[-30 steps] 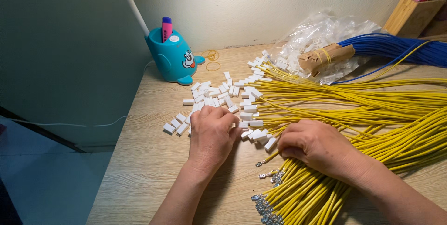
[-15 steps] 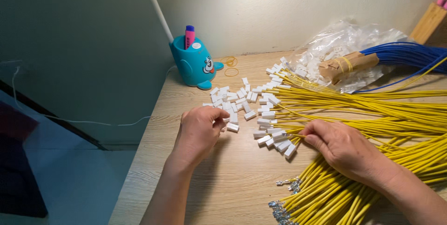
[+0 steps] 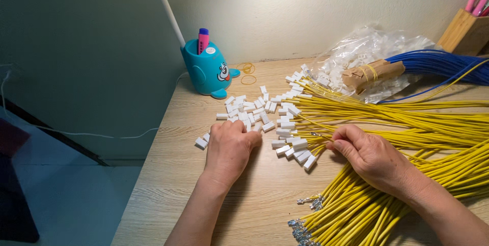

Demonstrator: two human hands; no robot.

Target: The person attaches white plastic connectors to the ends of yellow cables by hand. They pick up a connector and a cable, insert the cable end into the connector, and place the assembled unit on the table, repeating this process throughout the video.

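Your left hand (image 3: pixel 229 146) rests curled on tabletop (image 3: pixel 168 174), fingertips at near edge of white connector pile (image 3: pixel 254 108). Your right hand (image 3: pixel 369 157), right of pile, pinches yellow wire (image 3: pixel 407 124); wire's long axis runs rightward.

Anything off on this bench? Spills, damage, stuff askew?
Nothing damaged. Two white connector housings lie apart from the main pile, near the table edge, beside the left hand. Two rubber bands lie loose by the blue pen holder.

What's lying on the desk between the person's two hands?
In the head view, between the left hand and right hand lie small white connectors fitted on yellow wires, then bare wooden desk.
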